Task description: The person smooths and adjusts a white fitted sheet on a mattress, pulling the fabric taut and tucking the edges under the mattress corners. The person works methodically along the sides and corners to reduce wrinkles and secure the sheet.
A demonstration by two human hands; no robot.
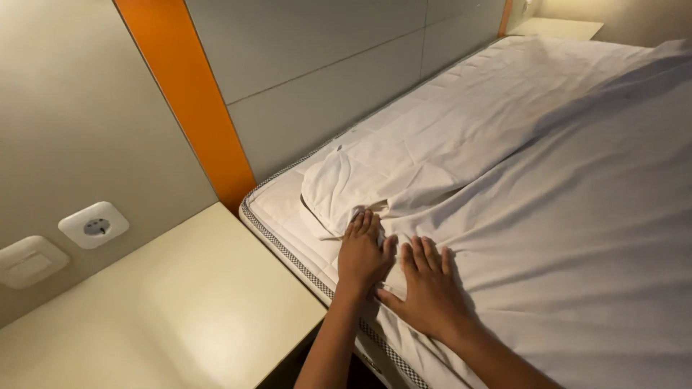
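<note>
Fingers [364,225] of your left hand [362,258] lay flat and close together, with the tips touching the bunched fold of the white sheet [504,187] at the corner of the bed. Your right hand [430,292] rested just beside it, palm down on the same sheet, with its fingers slightly spread and the thumb pointing toward your left wrist. Neither hand pinched the cloth; both only pressed on it.

The sheet covered most of the mattress [288,216]. Its long axis ran from the near corner, where your hands were, away toward the far upper right of the view. At the near corner it was folded back in a rounded lump, and the bare top of the mattress showed there, with a checkered band along the edge.

Left of the mattress, touching it or nearly so, stood a pale bedside shelf [180,310] with a flat top. Behind it was the grey wall [72,122], which carried a round socket [94,225] and a flat switch [27,261] next to each other. An orange vertical strip [187,101] divided this wall from the grey panels [324,79] along the far side of the bed. These panels stood tight against the mattress. A second pale shelf [559,27] was at the far end.
</note>
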